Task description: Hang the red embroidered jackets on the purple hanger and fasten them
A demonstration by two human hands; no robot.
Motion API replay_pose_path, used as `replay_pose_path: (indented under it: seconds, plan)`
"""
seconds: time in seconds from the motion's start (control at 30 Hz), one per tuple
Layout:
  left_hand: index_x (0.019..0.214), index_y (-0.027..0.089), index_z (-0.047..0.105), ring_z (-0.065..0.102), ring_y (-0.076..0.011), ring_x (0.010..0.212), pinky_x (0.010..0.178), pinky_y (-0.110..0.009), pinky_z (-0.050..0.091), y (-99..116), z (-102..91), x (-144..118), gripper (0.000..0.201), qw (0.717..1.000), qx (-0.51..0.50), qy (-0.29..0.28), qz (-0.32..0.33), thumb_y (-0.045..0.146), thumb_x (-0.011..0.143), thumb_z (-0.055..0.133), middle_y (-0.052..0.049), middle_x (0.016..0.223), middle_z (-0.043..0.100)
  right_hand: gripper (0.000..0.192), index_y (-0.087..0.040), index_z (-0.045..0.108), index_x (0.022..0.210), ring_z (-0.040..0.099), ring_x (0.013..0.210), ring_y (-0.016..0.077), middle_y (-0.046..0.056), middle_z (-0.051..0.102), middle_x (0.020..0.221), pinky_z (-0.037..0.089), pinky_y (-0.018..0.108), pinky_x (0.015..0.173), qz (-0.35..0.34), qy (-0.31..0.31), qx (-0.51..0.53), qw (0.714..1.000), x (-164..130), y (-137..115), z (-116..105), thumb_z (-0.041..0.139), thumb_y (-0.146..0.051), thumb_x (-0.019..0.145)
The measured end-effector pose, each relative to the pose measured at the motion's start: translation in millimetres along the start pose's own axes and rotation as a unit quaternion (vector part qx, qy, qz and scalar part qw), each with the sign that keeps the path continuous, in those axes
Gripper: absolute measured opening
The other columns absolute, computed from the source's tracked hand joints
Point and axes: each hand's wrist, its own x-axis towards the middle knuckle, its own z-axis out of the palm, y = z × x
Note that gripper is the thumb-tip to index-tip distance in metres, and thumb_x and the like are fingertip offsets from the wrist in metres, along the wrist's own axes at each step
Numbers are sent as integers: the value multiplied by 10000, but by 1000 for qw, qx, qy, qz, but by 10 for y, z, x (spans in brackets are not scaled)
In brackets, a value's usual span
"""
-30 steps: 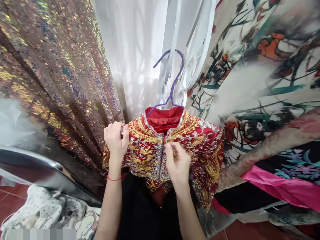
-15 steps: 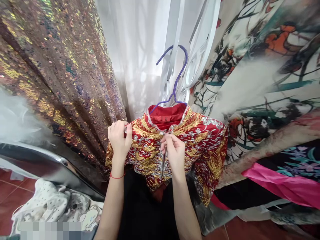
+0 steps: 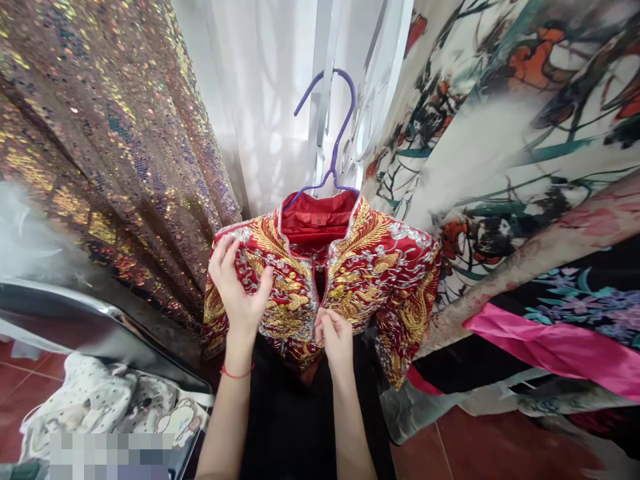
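The sequined fabric (image 3: 100, 153) hangs as the largest thing, filling the space left of the red jacket (image 3: 380, 267). On the jacket's other side hangs the floral printed cloth (image 3: 500, 133), cream with orange and teal, and below that a pink satin band (image 3: 550, 350) over black.

Behind the jacket hangs a sheer white curtain (image 3: 260, 100). Down to the jacket's lower left lies a dark case (image 3: 100, 327) with a shiny rim, its lid open; a white spotted garment (image 3: 100, 407) lies bundled in it.

The red jacket, thick with gold and silver embroidery, hangs in front of me on a purple hanger (image 3: 333, 133). Its long axis runs up and down, collar at the top and hem toward me at the bottom, with its front facing me. The hanger's hook rises above the collar and curls to the left. The front opening is parted just under the collar, showing the red lining.

My left hand (image 3: 240, 293) lies on the jacket's left front panel, fingers spread and loosely curled against the embroidery, not clamped on anything. It wears a thin red string (image 3: 237, 375) at the wrist. My right hand (image 3: 334, 337) is closed in a pinch on the jacket's front edge, low on the opening.

A small label (image 3: 319, 219) inside the collar reads "S".
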Motion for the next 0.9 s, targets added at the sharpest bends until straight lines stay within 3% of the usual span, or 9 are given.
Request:
replay_pose_path:
  seconds: [0.07, 0.13, 0.2, 0.27, 0.37, 0.47, 0.73, 0.9]
  plan:
    - [1218, 192, 542, 564, -259, 1175, 995, -403, 460, 110, 34, -337, 468, 999, -20, 32, -35, 373, 825, 721, -135, 1219, 573, 474, -221, 486, 605, 365, 351, 75, -60, 435, 389, 297, 216, 401, 10, -13, -19, 1000, -47, 108, 13, 536, -631, 837]
    - [1077, 201, 543, 565, -150, 777, 735, -288, 488, 186, 106, -724, 383, 994, -49, 12, -99, 361, 801, 755, -30, 924, 546, 457, -220, 497, 601, 382, 362, 78, -56, 449, 398, 314, 220, 413, 17, -21, -37, 999, -56, 178, 1, 559, -617, 817]
    - [928, 209, 530, 457, -107, 602, 610, -247, 427, 222, 189, -1068, 279, 978, -67, -88, -175, 397, 837, 715, 35, 753, 457, 431, -217, 510, 592, 403, 370, 82, -50, 469, 404, 339, 222, 426, 31, -30, -55, 998, -41, 243, -53, 581, -585, 805]
    - [758, 212, 494, 411, -101, 560, 592, -241, 383, 220, 256, -1306, 291, 954, -66, -194, -220, 430, 896, 629, 50, 658, 412, 420, -219, 515, 573, 414, 358, 90, -42, 481, 391, 345, 227, 418, 54, -50, -74, 995, -18, 330, -136, 587, -570, 792]
    - [608, 198, 431, 385, -91, 535, 592, -238, 336, 173, 311, -1454, 435, 916, -61, -309, -248, 464, 932, 547, 50, 572, 390, 433, -221, 518, 518, 406, 322, 95, -31, 476, 354, 337, 234, 398, 94, -88, -97, 987, 13, 488, -261, 601, -559, 774]
    - [578, 187, 452, 377, -82, 514, 574, -231, 300, 113, 322, -1469, 477, 890, -50, -367, -266, 504, 923, 540, 54, 537, 392, 463, -219, 498, 468, 380, 309, 83, -30, 454, 325, 337, 232, 414, 117, -110, -104, 982, 45, 606, -321, 593, -535, 792]
    - [595, 192, 540, 467, -86, 527, 593, -215, 315, 59, 320, -1529, 403, 885, 28, -348, -309, 489, 856, 617, 52, 534, 499, 435, -210, 523, 513, 397, 327, 86, -28, 476, 343, 320, 228, 437, 166, -153, -76, 971, 102, 672, -270, 534, -500, 838]
    - [564, 190, 528, 494, -93, 541, 601, -220, 318, 48, 329, -1544, 401, 890, 56, -320, -320, 439, 873, 591, 38, 544, 543, 440, -193, 541, 516, 425, 342, 89, -26, 494, 357, 363, 229, 455, 211, -153, -103, 960, 90, 881, -266, 533, -414, 897]
